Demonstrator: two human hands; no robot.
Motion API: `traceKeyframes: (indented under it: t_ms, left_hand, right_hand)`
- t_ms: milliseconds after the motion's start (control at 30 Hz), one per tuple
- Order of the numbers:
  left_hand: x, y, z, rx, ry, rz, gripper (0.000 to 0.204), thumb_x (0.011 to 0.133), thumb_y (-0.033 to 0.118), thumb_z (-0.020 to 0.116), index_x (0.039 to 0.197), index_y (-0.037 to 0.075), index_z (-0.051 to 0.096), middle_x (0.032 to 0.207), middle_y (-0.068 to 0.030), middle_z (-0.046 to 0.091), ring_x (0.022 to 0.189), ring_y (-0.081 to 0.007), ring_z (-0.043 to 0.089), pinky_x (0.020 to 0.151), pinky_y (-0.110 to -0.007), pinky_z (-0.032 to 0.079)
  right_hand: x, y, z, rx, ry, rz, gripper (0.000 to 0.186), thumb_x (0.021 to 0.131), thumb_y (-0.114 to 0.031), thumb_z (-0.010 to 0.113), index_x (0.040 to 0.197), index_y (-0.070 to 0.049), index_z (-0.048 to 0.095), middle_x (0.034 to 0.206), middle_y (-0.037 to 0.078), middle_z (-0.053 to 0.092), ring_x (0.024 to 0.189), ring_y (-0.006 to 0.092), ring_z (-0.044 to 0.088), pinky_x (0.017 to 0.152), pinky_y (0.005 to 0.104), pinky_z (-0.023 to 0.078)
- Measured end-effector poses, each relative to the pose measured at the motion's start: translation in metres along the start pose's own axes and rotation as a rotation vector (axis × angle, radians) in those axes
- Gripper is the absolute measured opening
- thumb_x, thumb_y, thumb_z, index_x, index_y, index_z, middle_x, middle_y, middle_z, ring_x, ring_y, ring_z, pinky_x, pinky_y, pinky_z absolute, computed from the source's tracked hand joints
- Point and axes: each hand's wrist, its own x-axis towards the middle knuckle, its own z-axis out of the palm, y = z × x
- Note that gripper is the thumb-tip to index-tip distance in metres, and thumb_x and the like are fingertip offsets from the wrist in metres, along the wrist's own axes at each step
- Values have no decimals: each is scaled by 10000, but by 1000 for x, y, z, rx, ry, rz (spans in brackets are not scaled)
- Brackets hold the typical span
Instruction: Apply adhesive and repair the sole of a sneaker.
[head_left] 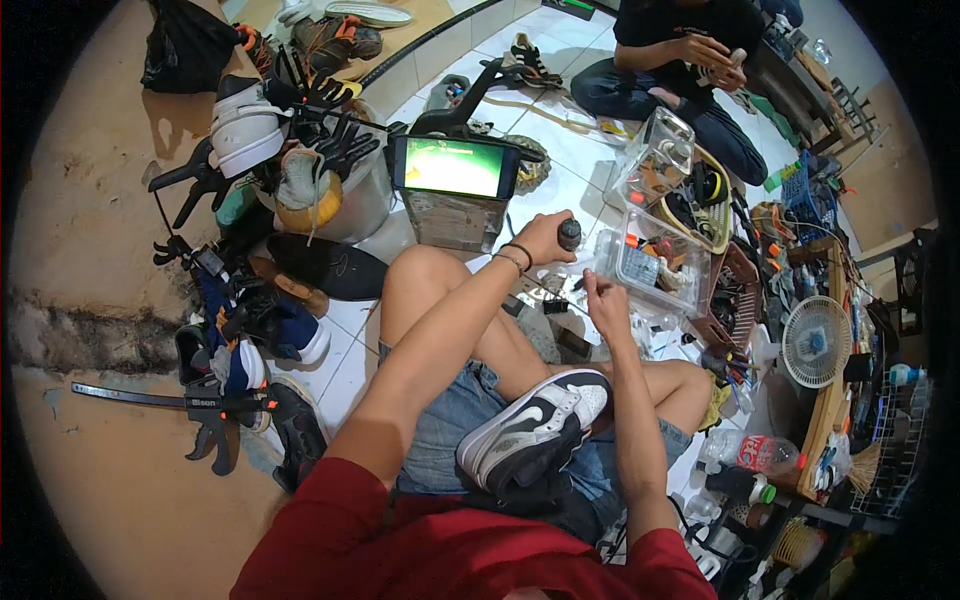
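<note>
My left hand (541,241) is closed around a short dark cylinder with a rounded top (569,235); I cannot tell its exact kind. Just to the right and nearer, my right hand (607,306) has its fingers pinched together. A tiny dark bit shows at those fingertips, too small to name. The two hands are apart, over the floor beyond my crossed legs. In my lap a white, grey and black sneaker (535,425) lies on its side, touched by neither hand.
A clear plastic box (655,265) of small supplies stands right of my hands. A lit phone (452,167) leans on a bucket (455,218) ahead. Shoes and clamps crowd the left; a white fan (816,341) stands at right. Another person (680,80) sits at the far right.
</note>
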Motion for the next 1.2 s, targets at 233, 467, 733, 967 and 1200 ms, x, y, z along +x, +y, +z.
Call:
traceKeyframes:
  t_ms: [233,467,733,967,1200]
  left_hand:
    - [18,3,-1,-75,132,-86,525,548,236,817,991,37,617,888,-200,683,862,-368,657,785,-407,526]
    - [34,7,-9,-62,155,-99,468,579,245,800,930,-15,632,786,-142,688,696,-241,662,689,-338,529]
    - [43,15,5,-142,91,-62,447,566,232,798,894,-15,621,755,-165,674,674,-285,646,669,-356,522]
    - [39,21,1,-228,253,-74,362,590,250,817,776,-6,642,720,-101,673,649,-173,631,663,-315,510]
    - [35,31,-9,-352,420,-119,334,588,223,824,771,9,644,747,-78,681,648,-176,636,657,-327,525]
  right_hand:
    - [39,43,37,-66,50,-340,177,904,-94,505,1024,36,506,897,278,602,794,452,599,678,482,454]
    - [56,42,56,121,-80,44,300,820,-197,677,939,0,484,724,161,618,649,291,621,598,385,469]
    - [65,38,51,134,67,124,454,700,-142,746,1052,36,522,675,137,610,604,293,612,587,377,473]
    - [65,52,57,41,10,142,539,666,-185,814,1114,-56,544,764,172,665,711,365,649,645,422,495]
    - [65,39,53,107,-16,143,480,640,-311,849,894,42,647,742,202,671,711,355,667,652,430,513]
